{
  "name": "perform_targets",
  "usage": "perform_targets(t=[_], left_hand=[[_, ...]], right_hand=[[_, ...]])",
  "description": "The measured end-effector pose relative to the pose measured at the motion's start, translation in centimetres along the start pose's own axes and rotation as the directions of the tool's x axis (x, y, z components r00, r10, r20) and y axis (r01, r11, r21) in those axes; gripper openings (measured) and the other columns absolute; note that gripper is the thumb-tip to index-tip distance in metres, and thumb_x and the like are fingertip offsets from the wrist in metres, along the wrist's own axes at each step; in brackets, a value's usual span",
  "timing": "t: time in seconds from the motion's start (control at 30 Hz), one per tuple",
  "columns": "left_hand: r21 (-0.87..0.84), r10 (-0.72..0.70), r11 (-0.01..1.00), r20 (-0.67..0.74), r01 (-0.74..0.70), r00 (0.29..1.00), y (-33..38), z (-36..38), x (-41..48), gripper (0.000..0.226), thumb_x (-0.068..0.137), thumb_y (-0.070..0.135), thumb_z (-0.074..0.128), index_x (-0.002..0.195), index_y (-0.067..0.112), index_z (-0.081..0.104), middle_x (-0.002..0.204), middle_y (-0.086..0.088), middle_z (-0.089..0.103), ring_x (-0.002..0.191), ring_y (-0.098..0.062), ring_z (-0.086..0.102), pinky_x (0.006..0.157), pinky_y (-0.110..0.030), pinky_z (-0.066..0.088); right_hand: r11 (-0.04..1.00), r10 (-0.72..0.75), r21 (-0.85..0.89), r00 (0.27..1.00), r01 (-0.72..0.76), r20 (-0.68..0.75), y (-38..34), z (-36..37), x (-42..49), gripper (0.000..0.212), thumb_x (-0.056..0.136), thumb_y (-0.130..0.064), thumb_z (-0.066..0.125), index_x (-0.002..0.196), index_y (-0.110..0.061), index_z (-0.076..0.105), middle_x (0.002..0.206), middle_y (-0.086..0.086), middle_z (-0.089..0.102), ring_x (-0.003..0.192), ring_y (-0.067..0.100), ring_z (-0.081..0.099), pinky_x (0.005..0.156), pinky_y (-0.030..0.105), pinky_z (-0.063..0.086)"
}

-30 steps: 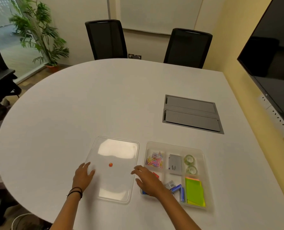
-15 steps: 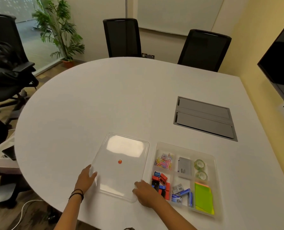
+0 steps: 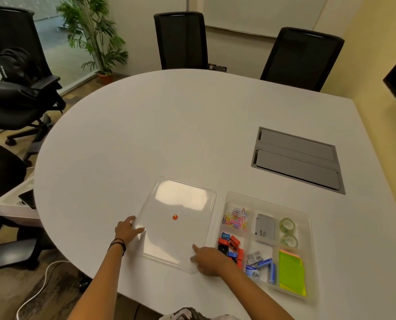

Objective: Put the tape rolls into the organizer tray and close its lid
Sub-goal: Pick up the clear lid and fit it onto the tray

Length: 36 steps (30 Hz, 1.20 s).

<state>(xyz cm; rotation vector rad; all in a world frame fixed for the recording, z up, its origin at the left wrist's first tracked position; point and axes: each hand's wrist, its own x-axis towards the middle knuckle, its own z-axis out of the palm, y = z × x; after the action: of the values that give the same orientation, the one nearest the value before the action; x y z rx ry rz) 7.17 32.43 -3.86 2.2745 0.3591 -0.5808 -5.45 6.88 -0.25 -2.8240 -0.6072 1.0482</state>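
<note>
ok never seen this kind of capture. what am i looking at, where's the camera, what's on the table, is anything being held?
There is no robot here. A person wears one wide-angle camera on the head, looking forward and down, so the two bare arms enter from the bottom of the picture.

On the white table lies a clear lid with a small orange knob. Right of it sits the open organizer tray, holding paper clips, sharpeners, a grey box, staple boxes, sticky notes and two tape rolls in its far right compartment.

The left hand rests on the lid's left edge, the right hand at its near right corner. Nothing is lifted: the lid looks flat on the table.
</note>
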Motion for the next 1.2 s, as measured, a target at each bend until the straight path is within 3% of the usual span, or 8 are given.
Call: perform_targets(t=[0.13,0.37,0.5,0.73,0.93,1.07,1.17,1.2], left_hand=[[-0.250,-0.023,0.968,-0.063,0.007,0.998,-0.5,-0.3,0.3,0.037,0.083,0.002,0.066,0.119,-0.005,0.058,0.118,-0.025,0.059,0.111,-0.038,0.053,0.103,-0.042,0.040],[-0.503,-0.014,0.864,-0.095,-0.036,0.995,1.1,-0.8,-0.8,0.025,0.093,0.012,0.056,0.109,-0.006,0.058,0.096,-0.019,0.066,0.074,-0.026,0.059,0.065,-0.030,0.048],[-0.534,0.087,0.833,-0.137,-0.147,0.987,2.3,-2.3,-1.9,0.022,0.092,0.015,0.058,0.106,-0.001,0.060,0.093,-0.019,0.068,0.075,-0.027,0.062,0.066,-0.029,0.050],[-0.420,0.269,0.829,-0.278,-0.368,0.922,5.8,-4.8,-3.6,0.015,0.093,0.017,0.056,0.102,0.009,0.064,0.085,-0.014,0.071,0.075,-0.026,0.065,0.063,-0.030,0.053],[-0.195,0.454,0.808,-0.394,-0.556,0.799,8.8,-6.9,-5.4,0.009,0.092,0.017,0.057,0.095,0.022,0.064,0.079,-0.003,0.071,0.073,-0.022,0.067,0.061,-0.033,0.056],[-0.038,0.543,0.784,-0.444,-0.620,0.713,10.4,-7.8,-6.7,0.011,0.091,0.019,0.060,0.100,0.020,0.065,0.080,-0.002,0.070,0.069,-0.013,0.064,0.069,-0.042,0.058],[0.031,0.604,0.742,-0.466,-0.670,0.647,11.5,-8.1,-7.7,0.014,0.088,0.020,0.063,0.101,0.020,0.067,0.083,-0.003,0.071,0.071,-0.013,0.063,0.068,-0.030,0.055],[0.048,0.623,0.726,-0.468,-0.686,0.627,11.8,-8.2,-8.1,0.015,0.087,0.021,0.064,0.102,0.020,0.068,0.085,-0.004,0.072,0.074,-0.018,0.065,0.067,-0.025,0.052]], right_hand=[[0.998,-0.014,0.060,1.000,0.014,-0.007,0.4,-0.3,0.0,0.039,0.095,-0.008,0.040,0.133,-0.006,0.049,0.158,0.015,0.014,0.119,0.041,0.052,0.097,0.046,0.046],[0.889,0.105,0.453,0.993,-0.070,-0.051,1.2,-1.3,-0.3,0.042,0.098,-0.021,0.043,0.140,-0.015,0.040,0.156,0.007,0.027,0.142,0.025,0.026,0.117,0.040,0.020],[0.765,0.205,0.640,0.969,-0.072,-0.135,2.7,-3.9,-1.8,0.040,0.097,-0.028,0.047,0.136,-0.018,0.045,0.148,0.005,0.041,0.132,0.021,0.042,0.109,0.035,0.034],[0.645,0.342,0.764,0.896,-0.004,-0.284,6.0,-6.2,-5.5,0.037,0.096,-0.027,0.050,0.132,-0.021,0.049,0.134,0.004,0.055,0.110,0.013,0.055,0.091,0.026,0.045],[0.543,0.474,0.838,0.807,0.047,-0.352,8.1,-5.4,-8.6,0.033,0.095,-0.019,0.052,0.128,-0.020,0.054,0.124,0.005,0.061,0.102,0.014,0.060,0.086,0.021,0.047],[0.465,0.566,0.879,0.728,0.106,-0.387,9.1,-4.6,-10.5,0.028,0.094,-0.015,0.055,0.120,-0.023,0.059,0.114,0.000,0.065,0.101,0.015,0.062,0.074,0.011,0.048],[0.435,0.620,0.891,0.675,0.129,-0.401,9.7,-4.2,-11.9,0.027,0.094,-0.012,0.054,0.118,-0.021,0.060,0.111,-0.001,0.066,0.103,0.019,0.063,0.077,0.026,0.054],[0.428,0.634,0.894,0.659,0.137,-0.404,9.8,-4.1,-12.4,0.027,0.094,-0.011,0.054,0.119,-0.020,0.060,0.111,0.000,0.067,0.104,0.019,0.063,0.076,0.023,0.054]])
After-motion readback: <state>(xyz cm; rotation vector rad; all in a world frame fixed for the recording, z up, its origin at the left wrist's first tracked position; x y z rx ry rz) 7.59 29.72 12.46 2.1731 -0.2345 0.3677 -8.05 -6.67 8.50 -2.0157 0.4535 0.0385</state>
